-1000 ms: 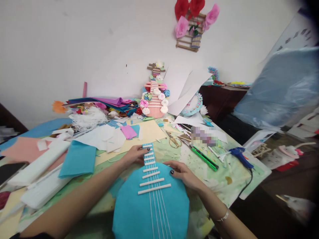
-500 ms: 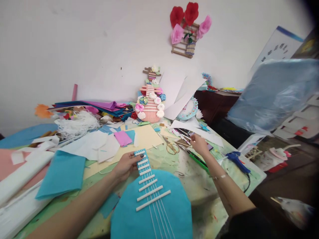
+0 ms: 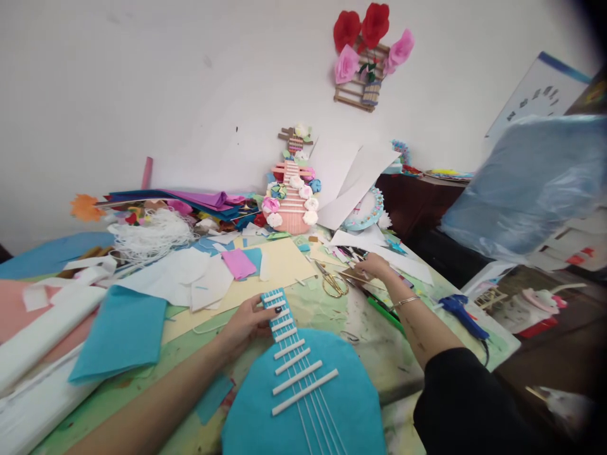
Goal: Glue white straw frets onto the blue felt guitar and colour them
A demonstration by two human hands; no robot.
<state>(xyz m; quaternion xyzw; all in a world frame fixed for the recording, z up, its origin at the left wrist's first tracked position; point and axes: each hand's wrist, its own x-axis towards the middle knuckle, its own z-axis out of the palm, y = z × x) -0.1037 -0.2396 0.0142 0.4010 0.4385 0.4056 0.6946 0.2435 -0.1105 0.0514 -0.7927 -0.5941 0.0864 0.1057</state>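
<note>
A blue felt lute shape (image 3: 303, 404) with white frets and white strings lies on the table in front of me. My left hand (image 3: 249, 322) rests on its narrow neck, fingers curled over the left edge and pressing it down. My right hand (image 3: 374, 265) is stretched out to the far right, fingers closed among pens and small tools beside the gold scissors (image 3: 332, 281). What those fingers hold I cannot make out.
A green utility knife (image 3: 384, 311) and a blue glue gun (image 3: 462, 309) lie to the right. Felt sheets (image 3: 121, 332), white paper scraps and a tangle of white string (image 3: 152, 230) cover the left. A pink flowered lute model (image 3: 294, 189) stands at the wall.
My right hand left the lute's body and reached out to the tools by the scissors. My left hand stayed on the neck. The view shifted slightly.
</note>
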